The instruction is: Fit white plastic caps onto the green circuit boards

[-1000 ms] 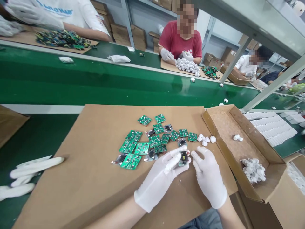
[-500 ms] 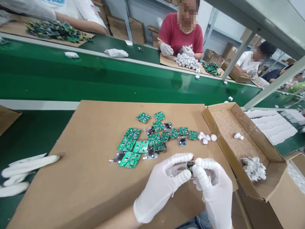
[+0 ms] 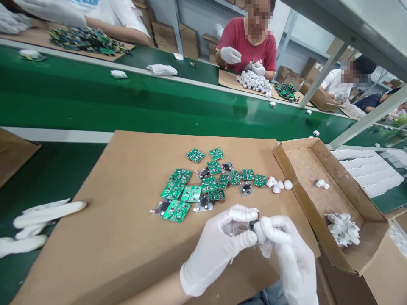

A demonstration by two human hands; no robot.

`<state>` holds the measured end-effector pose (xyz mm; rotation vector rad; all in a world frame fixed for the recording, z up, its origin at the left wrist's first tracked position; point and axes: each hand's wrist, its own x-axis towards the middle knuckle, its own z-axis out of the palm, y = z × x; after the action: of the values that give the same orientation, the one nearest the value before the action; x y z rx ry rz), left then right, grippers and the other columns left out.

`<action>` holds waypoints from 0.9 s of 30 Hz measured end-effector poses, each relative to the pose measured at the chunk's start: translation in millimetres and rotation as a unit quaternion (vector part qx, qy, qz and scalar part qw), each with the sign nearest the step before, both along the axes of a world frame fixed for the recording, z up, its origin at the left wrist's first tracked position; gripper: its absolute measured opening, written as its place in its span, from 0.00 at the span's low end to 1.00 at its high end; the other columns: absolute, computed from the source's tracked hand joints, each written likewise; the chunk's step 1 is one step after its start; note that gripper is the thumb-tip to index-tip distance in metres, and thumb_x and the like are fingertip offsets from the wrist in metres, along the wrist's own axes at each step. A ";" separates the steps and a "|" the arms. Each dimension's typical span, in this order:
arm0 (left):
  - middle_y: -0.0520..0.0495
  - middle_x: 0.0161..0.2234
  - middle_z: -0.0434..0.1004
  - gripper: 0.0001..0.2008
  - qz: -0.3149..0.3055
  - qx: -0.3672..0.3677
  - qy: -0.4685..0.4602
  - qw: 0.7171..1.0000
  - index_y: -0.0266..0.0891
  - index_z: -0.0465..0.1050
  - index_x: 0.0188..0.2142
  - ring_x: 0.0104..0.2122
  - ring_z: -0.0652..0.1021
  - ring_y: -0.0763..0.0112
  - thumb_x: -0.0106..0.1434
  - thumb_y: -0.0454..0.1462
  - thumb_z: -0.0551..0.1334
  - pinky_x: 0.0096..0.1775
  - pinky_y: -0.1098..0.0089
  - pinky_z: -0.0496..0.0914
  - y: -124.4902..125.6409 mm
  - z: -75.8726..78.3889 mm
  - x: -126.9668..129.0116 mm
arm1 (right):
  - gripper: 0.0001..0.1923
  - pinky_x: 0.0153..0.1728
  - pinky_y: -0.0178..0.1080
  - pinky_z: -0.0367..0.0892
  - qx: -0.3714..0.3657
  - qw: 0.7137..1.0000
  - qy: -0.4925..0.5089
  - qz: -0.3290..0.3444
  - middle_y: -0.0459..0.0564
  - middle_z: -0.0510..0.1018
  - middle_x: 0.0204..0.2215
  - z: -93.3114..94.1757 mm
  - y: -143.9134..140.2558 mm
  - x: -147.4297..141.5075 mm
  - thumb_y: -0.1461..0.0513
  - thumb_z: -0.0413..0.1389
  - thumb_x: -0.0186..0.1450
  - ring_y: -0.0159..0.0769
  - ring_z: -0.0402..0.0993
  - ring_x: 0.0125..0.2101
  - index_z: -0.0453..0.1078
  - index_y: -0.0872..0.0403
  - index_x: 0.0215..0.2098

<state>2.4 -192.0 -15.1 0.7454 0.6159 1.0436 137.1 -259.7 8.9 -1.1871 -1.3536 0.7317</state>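
Note:
My left hand [image 3: 219, 250], in a white glove, pinches a small circuit board [image 3: 253, 225] above the cardboard sheet. Only a dark edge of the board shows between the fingertips. Pressed close against its right side is my right hand [image 3: 291, 254], also gloved, with fingers closed. White material shows at those fingertips; I cannot tell glove from a separate piece. Beyond the hands lie several green circuit boards [image 3: 191, 194], some turned to show dark parts. To their right sit several small white pieces [image 3: 277, 186].
An open cardboard box [image 3: 346, 190] at right holds a heap of white pieces [image 3: 342, 229]. White gloves [image 3: 47, 216] lie at left. Behind the cardboard sheet [image 3: 104, 237] runs a green conveyor belt [image 3: 143, 108] carrying small items. Co-workers sit across it, one in a red shirt [image 3: 233, 36].
My right fingers have shifted and now cover more of the board, which shows less. The whole view has swung slightly, moving the scene to the right.

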 end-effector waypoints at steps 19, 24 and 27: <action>0.52 0.27 0.79 0.17 -0.127 -0.074 -0.091 0.985 0.38 0.80 0.28 0.26 0.76 0.74 0.42 0.44 0.80 0.28 0.72 0.69 -2.2 8.5 0.9 | 0.22 0.43 0.40 0.78 0.112 0.977 -0.178 -0.037 0.50 0.71 0.59 -8.6 7.3 4.3 0.66 0.54 0.71 0.38 0.79 0.45 0.71 0.36 0.59; 0.52 0.27 0.78 0.18 -0.107 -0.045 -0.043 0.992 0.37 0.79 0.26 0.27 0.75 0.73 0.42 0.45 0.80 0.32 0.71 0.70 -2.6 7.9 0.0 | 0.25 0.47 0.39 0.77 0.116 0.979 -0.160 -0.052 0.51 0.71 0.60 -20.8 3.6 1.9 0.68 0.56 0.70 0.39 0.77 0.50 0.70 0.37 0.60; 0.52 0.26 0.77 0.18 -0.131 -0.028 -0.052 0.990 0.37 0.79 0.27 0.26 0.75 0.73 0.43 0.46 0.79 0.29 0.71 0.68 -1.7 13.2 -2.0 | 0.22 0.53 0.43 0.74 0.117 0.981 -0.152 -0.032 0.51 0.71 0.60 -23.9 -0.3 5.0 0.64 0.55 0.71 0.42 0.72 0.57 0.69 0.38 0.60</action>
<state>0.4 -193.7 -1.8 0.6972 0.4431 0.8129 142.1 -260.0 -15.0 -1.1780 -1.5965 0.3399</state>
